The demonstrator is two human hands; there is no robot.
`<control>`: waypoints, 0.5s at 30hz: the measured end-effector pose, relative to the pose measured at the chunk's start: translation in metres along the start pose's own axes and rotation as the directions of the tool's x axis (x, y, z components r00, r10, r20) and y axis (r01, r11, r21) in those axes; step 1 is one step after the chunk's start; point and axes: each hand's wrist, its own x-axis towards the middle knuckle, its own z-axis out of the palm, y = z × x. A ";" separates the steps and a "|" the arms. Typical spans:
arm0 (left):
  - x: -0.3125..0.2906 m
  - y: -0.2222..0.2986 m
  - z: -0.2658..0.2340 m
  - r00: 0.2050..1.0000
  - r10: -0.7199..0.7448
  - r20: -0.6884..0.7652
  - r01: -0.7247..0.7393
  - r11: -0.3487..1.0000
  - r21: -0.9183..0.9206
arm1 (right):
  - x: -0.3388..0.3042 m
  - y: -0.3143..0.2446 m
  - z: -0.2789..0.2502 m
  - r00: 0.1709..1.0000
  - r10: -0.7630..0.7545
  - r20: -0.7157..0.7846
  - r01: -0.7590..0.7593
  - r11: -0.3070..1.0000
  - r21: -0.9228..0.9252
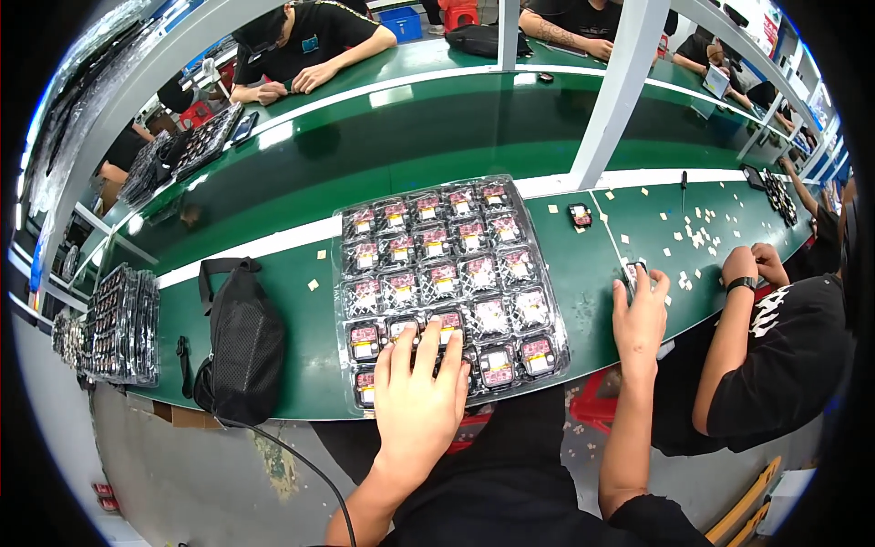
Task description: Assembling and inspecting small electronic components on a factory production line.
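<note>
Resting with fingers spread over packed modules (pixel 498 368) at six o'clock on the clear tray (pixel 555 323), perhaps steadying it, the left hand (pixel 421 392) leaves the right hand (pixel 640 310), at the tray's three o'clock, pinching a small device (pixel 635 268) by the counter (pixel 314 351), seemingly for control.

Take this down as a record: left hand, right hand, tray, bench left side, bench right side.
Left hand: fingers spread over the near rows of the tray
Right hand: thumb and fingers at a small black-cased unit; grip unclear
Tray: clear plastic, compartments holding similar units
Bench, left side: black mesh bag, stacked filled trays
Bench, right side: loose unit, scattered pale squares, screwdriver, co-worker beside it
</note>
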 end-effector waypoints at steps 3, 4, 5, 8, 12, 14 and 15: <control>-0.003 -0.001 -0.001 1.000 -0.016 0.000 0.016 1.000 -0.008 | -0.001 0.007 0.005 0.999 -0.030 0.030 0.031 0.999 -0.035; -0.002 -0.001 -0.001 1.000 -0.019 0.002 0.019 1.000 -0.019 | -0.002 0.007 0.005 0.999 -0.035 0.020 0.035 0.999 0.016; -0.002 -0.001 -0.002 1.000 -0.018 0.003 0.018 1.000 -0.019 | -0.003 0.007 0.004 0.999 -0.039 0.008 0.038 0.997 0.065; -0.002 0.001 -0.003 0.999 -0.046 0.018 0.047 0.997 -0.062 | -0.006 -0.002 -0.003 0.993 0.019 0.118 -0.031 0.994 0.105; 0.000 0.003 -0.009 0.990 -0.126 -0.063 0.112 0.974 -0.195 | -0.006 -0.002 -0.005 0.997 -0.041 0.062 0.021 0.955 0.297; -0.004 0.003 -0.010 0.971 -0.071 -0.229 0.001 0.956 -0.295 | -0.009 0.002 -0.006 0.984 -0.167 -0.068 0.180 0.946 0.271; -0.005 0.004 -0.015 0.971 -0.057 -0.234 -0.033 0.930 -0.366 | -0.012 -0.011 -0.021 0.992 -0.129 -0.007 0.119 0.888 0.443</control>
